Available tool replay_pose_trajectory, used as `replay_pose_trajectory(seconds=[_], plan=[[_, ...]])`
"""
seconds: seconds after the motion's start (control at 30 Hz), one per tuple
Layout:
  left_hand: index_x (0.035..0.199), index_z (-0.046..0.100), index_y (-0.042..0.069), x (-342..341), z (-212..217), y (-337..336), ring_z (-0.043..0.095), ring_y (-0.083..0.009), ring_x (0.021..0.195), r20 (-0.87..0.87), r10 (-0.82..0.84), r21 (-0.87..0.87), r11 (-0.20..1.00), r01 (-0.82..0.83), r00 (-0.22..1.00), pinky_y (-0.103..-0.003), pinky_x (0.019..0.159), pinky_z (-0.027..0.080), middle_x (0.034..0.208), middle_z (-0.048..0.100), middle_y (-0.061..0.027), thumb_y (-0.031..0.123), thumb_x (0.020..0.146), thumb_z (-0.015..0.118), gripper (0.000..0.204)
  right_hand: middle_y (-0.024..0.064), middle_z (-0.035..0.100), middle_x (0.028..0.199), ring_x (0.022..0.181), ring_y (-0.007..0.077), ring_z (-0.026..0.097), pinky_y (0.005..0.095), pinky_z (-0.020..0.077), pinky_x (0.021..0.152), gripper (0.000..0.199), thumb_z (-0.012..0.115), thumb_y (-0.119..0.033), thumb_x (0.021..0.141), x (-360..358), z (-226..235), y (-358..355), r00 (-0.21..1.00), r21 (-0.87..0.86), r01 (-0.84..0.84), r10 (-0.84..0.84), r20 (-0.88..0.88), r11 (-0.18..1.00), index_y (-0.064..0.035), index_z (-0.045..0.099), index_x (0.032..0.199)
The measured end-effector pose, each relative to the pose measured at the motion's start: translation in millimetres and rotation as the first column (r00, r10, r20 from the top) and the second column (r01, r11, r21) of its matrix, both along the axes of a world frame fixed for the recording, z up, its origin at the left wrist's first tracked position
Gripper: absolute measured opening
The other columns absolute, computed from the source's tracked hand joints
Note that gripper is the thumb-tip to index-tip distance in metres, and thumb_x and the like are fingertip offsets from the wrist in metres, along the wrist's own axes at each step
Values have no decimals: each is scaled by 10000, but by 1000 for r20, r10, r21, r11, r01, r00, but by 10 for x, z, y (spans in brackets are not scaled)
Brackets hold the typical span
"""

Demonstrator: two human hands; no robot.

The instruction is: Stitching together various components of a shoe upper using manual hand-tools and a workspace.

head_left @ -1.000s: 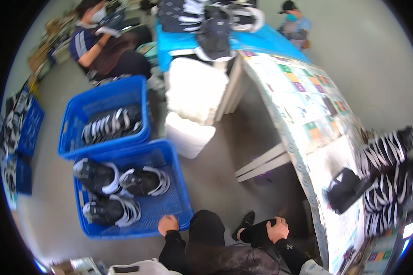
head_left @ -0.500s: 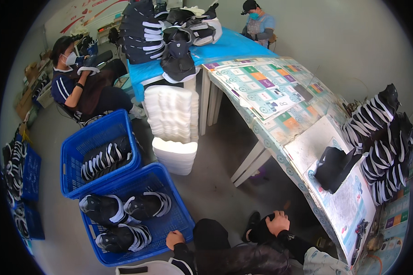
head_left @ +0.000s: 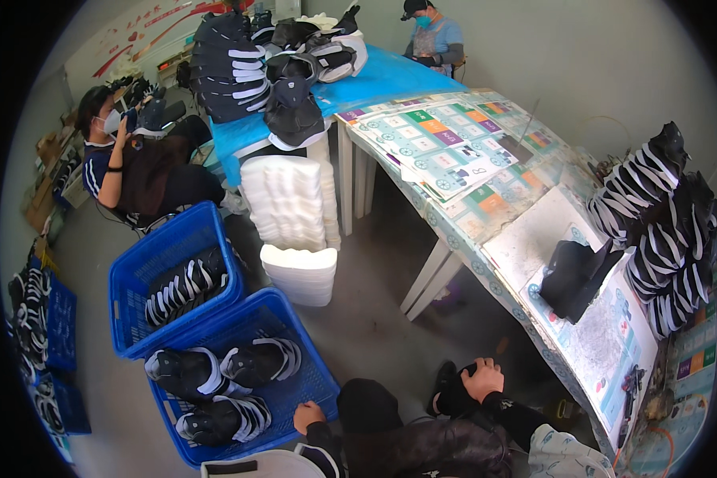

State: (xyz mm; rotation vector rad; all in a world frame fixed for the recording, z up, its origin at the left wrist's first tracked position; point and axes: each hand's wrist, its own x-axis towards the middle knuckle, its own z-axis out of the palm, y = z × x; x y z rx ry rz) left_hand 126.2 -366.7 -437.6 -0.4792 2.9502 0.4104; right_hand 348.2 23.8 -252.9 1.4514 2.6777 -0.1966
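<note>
My left hand (head_left: 308,416) is beside my dark-clad leg, at the right rim of the near blue basket (head_left: 324,374). Its fingers look curled in, with nothing visible in them. On my other dark trouser leg, above a black shoe (head_left: 444,382), rests my right hand (head_left: 483,380), its fingers spread and holding nothing. Several black shoe uppers (head_left: 185,373) with white edges lie in the near basket. Another black upper (head_left: 573,280) lies on a white board (head_left: 613,362) on the table to my right.
A patterned table (head_left: 486,203) curves along my right, with stacked uppers (head_left: 668,239) at its far side. White foam pieces (head_left: 299,275) stand ahead. Another blue basket (head_left: 119,307) holds uppers. A seated person (head_left: 127,159) handles a dark piece; another person (head_left: 436,40) is behind the blue-covered table (head_left: 374,80).
The view has shifted slightly, so most things sit a little differently in it. Both my hands stay in place. The seated person at left has raised their hands and the dark piece.
</note>
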Motion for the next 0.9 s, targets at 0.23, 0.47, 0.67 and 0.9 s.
replay_pose_trajectory(seconds=[0.23, 0.47, 0.67, 0.9], plan=[[864, 752, 28, -6, -2, -21, 722, -441, 833, 19, -4, 28, 1000, 4, 1000, -546, 759, 564, 876, 745, -226, 328, 920, 534, 375, 166, 655, 1283, 1151, 406, 635, 483, 546, 962, 516, 685, -429, 854, -21, 35, -16, 999, -18, -23, 22, -47, 1000, -71, 685, 1226], [858, 756, 30, -4, -45, -28, 723, -438, 839, 13, 5, 25, 1000, -5, 1000, -545, 760, 564, 886, 747, -224, 326, 914, 540, 370, 173, 651, 1282, 1166, 407, 628, 487, 542, 969, 513, 685, -431, 865, -28, -20, -13, 1000, 8, 5, -5, -23, 1000, -67, 683, 1226], [824, 744, 24, -5, -60, -33, 727, -432, 833, 4, 22, 27, 999, -22, 1000, -545, 760, 571, 874, 750, -215, 312, 907, 542, 361, 169, 651, 1282, 1165, 407, 628, 486, 542, 969, 512, 683, -430, 873, -41, -15, -25, 1000, 13, -8, 8, -16, 1000, -66, 680, 1232], [857, 752, 22, -9, -1, -29, 723, -441, 843, 11, 24, 34, 999, -24, 1000, -541, 765, 566, 881, 745, -232, 328, 915, 529, 382, 169, 650, 1284, 1163, 407, 632, 479, 540, 976, 518, 690, -432, 872, -46, -10, -37, 1000, 2, -5, 5, -9, 1000, -66, 678, 1239]])
